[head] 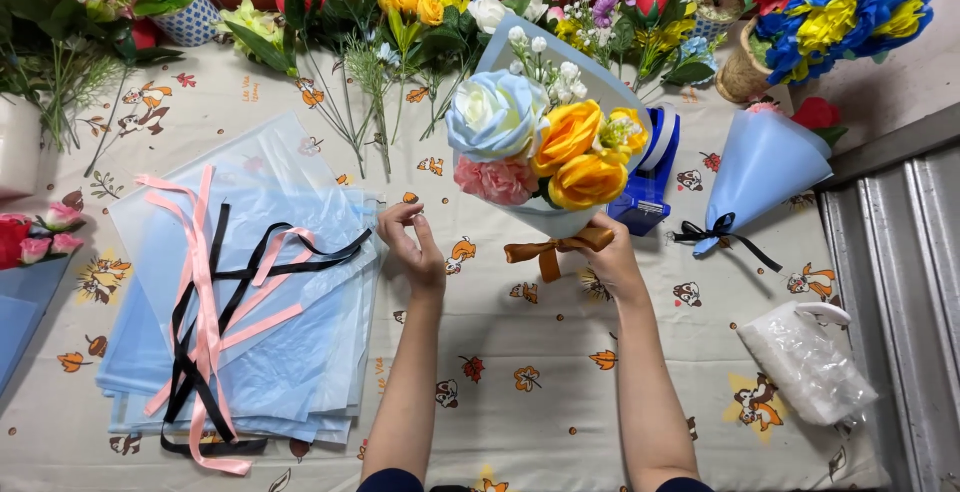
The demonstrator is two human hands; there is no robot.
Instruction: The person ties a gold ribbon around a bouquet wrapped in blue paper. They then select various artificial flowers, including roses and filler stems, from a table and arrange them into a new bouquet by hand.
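The right hand [612, 257] grasps the flower bouquet [545, 147] at its narrow lower end, just where a golden-brown ribbon bow [555, 248] is tied, and holds it upright over the table [530, 372]. The bouquet has a pale blue rose, yellow and pink flowers, and light blue wrapping. The left hand [415, 242] is released, fingers loosely curled, holding nothing, beside a stack of blue wrapping sheets [290, 352] with pink and black ribbons [205, 322]. A blue tape dispenser [650, 177] stands just behind the bouquet.
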